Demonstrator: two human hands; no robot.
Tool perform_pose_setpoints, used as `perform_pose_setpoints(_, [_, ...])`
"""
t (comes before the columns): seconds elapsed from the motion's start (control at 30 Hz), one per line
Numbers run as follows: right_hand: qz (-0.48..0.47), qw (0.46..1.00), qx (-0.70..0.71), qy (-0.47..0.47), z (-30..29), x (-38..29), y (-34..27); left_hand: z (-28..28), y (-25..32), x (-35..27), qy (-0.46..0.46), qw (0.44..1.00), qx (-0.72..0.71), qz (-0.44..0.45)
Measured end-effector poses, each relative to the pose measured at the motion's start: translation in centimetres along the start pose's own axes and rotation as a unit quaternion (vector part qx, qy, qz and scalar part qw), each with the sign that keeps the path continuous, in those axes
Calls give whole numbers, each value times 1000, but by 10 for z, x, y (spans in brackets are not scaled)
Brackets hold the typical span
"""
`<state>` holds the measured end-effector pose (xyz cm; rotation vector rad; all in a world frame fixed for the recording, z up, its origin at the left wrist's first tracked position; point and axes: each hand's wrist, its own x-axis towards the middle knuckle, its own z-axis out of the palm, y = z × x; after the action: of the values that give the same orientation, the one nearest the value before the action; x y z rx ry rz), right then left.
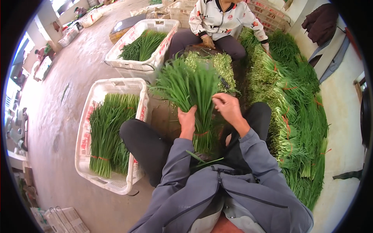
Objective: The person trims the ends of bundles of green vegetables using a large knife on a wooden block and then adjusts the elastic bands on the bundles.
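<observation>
My left hand [187, 120] grips a bunch of garlic chives [203, 116] around its middle, thumb across the front. The bunch stands upright between my knees, leaves fanned at the top, a red tie [201, 134] near its lower end. My right hand [228, 107] is at the bunch's right edge, thumb and fingertips drawn together; whether a leaf is between them is not clear. A few loose leaves [201, 159] lie on my lap. Beyond the bunch, pale cut trimmings [224, 65] are heaped, with a dark-handled tool [225, 83] on them.
To my left, a white plastic crate [112, 83] holds tied chive bunches; a second crate [172, 27] behind it holds more. Stacked chives [303, 116] line the wall on my right. A gloved co-worker [221, 20] sits opposite, one hand at that stack.
</observation>
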<state>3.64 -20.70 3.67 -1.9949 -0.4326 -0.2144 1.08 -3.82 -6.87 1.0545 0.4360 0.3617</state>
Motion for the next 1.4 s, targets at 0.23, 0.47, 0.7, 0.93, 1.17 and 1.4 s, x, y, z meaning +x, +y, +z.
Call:
perform_pose_setpoints(0.23, [-235, 968, -40, -76, 81, 27, -67, -22, -30, 11, 81, 969, 197, 126])
perform_pose_setpoints(0.47, [-174, 935, -269, -151, 80, 53, -38, 11, -9, -17, 69, 943, 318, 71])
perform_pose_setpoints(0.7, [138, 929, 334, 81, 8, 50, -60, -12, 1, -6, 29, 998, -11, 59])
perform_pose_setpoints(0.93, [289, 913, 176, -230, -12, 6, 16, -27, 24, 20, -141, 919, -310, -201])
perform_pose_setpoints(1.17, [252, 899, 286, -217, 28, -2, 40, 11, 47, -20, -73, 903, -405, -121])
perform_pose_setpoints(1.4, [121, 962, 182, -162, 53, -24, 32, -14, 19, -6, -85, 984, -131, -89])
